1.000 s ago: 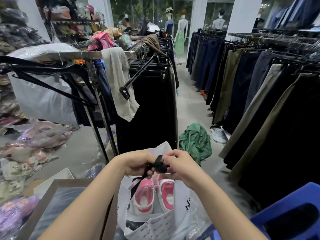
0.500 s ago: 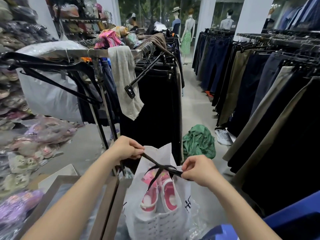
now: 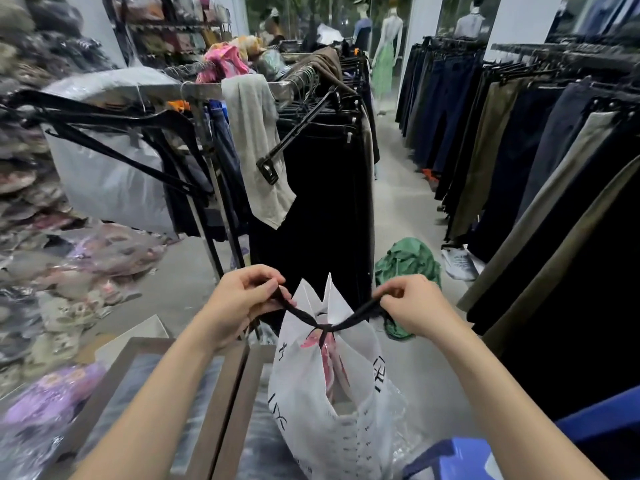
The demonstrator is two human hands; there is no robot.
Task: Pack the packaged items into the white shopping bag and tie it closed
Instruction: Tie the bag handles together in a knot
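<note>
1. Left hand [image 3: 242,299]: fingers curled tight, pinching the left end of the black tie strap [image 3: 294,311], which runs taut down to the middle.
2. White shopping bag [image 3: 304,403]: it sits low and centre between the two forearms, just right of the brown-framed panels [image 3: 227,393]. Its mouth is gathered under the knot [image 3: 325,328], with two top corners poking up.
3. Pink packaged items [image 3: 327,358] peek through the gap below the knot. They look like a soft, light load, and the bag slumps rather than stands stiff.
4. The bag's skin looks thin, crinkly and likely slippery, so it is a poor place to grab. The strap is the soft, flat part that takes the pull, and the ends are the spots to hold.
5. Right hand [image 3: 415,306]: closed on the strap's right end, with that side drawn just as tight.
6. My read is that the knot is one crossing and not yet snug. It needs an even pull from both ends, because yanking could tear the thin mouth.
</note>
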